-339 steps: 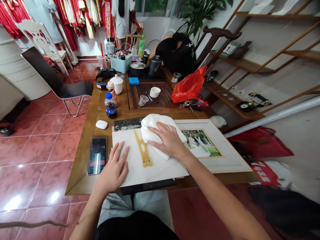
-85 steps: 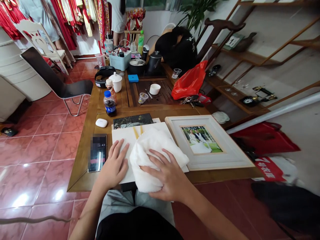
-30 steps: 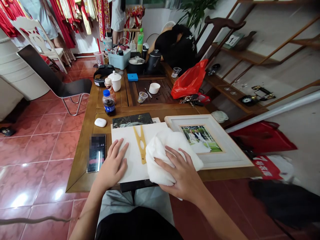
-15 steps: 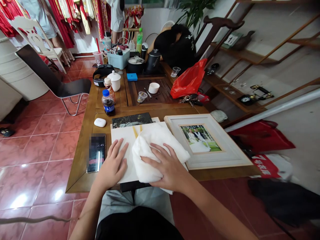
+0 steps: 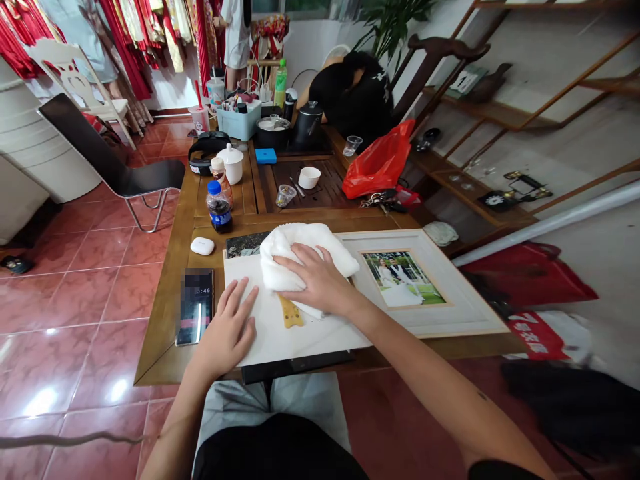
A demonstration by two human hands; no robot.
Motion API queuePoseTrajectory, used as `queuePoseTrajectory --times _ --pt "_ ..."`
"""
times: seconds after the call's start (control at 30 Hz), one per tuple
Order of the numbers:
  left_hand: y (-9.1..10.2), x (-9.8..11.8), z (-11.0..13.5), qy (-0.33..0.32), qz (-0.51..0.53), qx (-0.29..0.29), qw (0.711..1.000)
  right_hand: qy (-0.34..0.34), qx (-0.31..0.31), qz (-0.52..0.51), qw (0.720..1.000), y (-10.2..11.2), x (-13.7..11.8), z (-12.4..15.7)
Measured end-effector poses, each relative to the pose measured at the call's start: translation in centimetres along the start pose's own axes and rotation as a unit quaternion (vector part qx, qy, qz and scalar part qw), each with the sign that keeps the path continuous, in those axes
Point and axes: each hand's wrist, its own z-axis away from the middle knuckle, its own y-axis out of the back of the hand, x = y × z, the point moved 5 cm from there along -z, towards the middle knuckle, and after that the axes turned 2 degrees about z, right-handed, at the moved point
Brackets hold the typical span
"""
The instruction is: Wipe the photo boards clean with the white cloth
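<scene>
pressing hand: right hand (image 5: 315, 283) lies palm down on the white towel (image 5: 300, 247), fingers spread, not clenched.
towel: bunched at frame centre, directly under that hand, on the far edge of the white board (image 5: 310, 337); long side runs left-right.
steadying hand: left hand (image 5: 227, 333) open, flat on the board's lower left, apart from the towel.
nearby: yellow tool (image 5: 290, 313) pokes out below the towel; picture frame (image 5: 450, 313) just right.
</scene>
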Motion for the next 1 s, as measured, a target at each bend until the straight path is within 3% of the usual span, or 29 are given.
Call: queuePoseTrajectory --times 0.43,1.0 --pt "-0.1 0.0 0.0 -0.002 -0.007 0.002 1.0 0.083 -0.008 -0.015 0.996 0.2 -2.1 1.9" --pt "0.0 0.2 -0.1 0.01 0.004 -0.002 1.0 0.105 -0.022 -0.068 0.992 -0.2 -5.8 9.5"
